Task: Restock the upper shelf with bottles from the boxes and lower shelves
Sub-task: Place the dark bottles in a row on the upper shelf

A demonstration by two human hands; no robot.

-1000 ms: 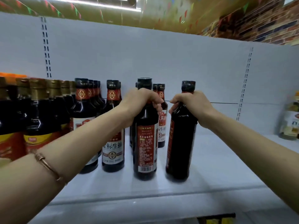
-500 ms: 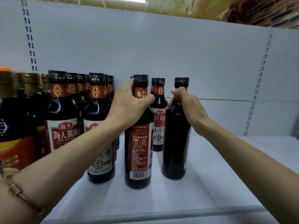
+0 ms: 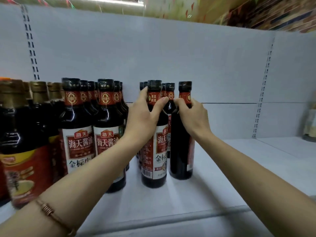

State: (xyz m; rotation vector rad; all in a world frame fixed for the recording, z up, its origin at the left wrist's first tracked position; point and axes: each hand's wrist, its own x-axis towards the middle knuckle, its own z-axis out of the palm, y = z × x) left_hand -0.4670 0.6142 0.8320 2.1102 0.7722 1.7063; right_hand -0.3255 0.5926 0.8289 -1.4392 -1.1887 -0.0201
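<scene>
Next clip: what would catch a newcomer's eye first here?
Two bare hands at centre, each gripping the neck of a dark soy sauce bottle standing on the white shelf: left hand on the labelled bottle, right hand on the bottle beside it. Rows of matching bottles crowd the left.

Shelf: a white upper shelf (image 3: 213, 190) with a pale front lip and a white slotted back panel.
Left end: gold-capped dark bottles (image 3: 25, 134) with red and yellow labels, packed close.
Middle: rows of black-capped soy sauce bottles (image 3: 77, 134), upright, running back toward the panel.
Front pair: a labelled bottle (image 3: 153, 151) and a dark bottle (image 3: 181, 147) just beside it, both upright.
Far right: a blurred pale container (image 3: 310, 124), well apart from the rest.
</scene>
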